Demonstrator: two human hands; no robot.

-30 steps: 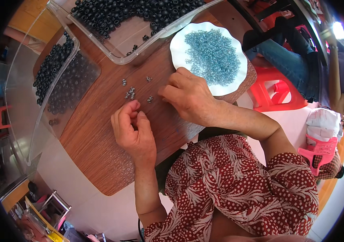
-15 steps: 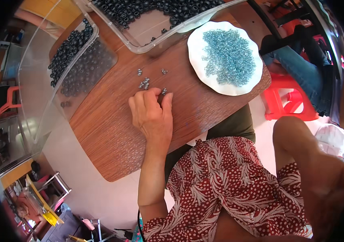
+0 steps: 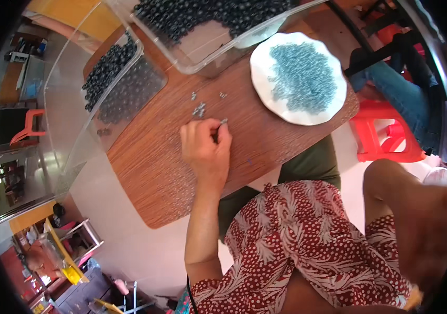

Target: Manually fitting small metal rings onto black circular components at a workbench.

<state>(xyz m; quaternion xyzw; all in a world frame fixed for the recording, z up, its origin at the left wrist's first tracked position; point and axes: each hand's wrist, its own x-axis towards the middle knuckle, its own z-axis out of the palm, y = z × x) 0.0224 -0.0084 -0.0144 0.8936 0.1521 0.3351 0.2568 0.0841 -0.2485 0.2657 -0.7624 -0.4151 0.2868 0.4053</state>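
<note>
My left hand (image 3: 206, 146) is over the wooden tabletop, with its thumb and forefinger pinched on a small grey bead-like piece (image 3: 224, 121). Just beyond the knuckles lies a little cluster of similar grey pieces (image 3: 199, 110). Two smaller groups of them sit farther off, one piece group (image 3: 223, 95) to the right and another (image 3: 193, 96) to the left. At the far right of the view my right hand (image 3: 433, 230) is raised close to the camera; it is dark and smeared, and its fingers cannot be made out.
A white scalloped plate (image 3: 263, 89) on the table's right holds many small clear bluish rings (image 3: 304, 76). Behind stands a clear plastic box (image 3: 189, 68) of black beads (image 3: 166, 21); another clear bin with black beads (image 3: 109, 68) is at left. A red stool (image 3: 365, 131) and a seated person's leg are beyond.
The view has shifted, so the table and plate sit slightly farther right. My left thumb and forefinger have closed on the grey piece that lay between them.
</note>
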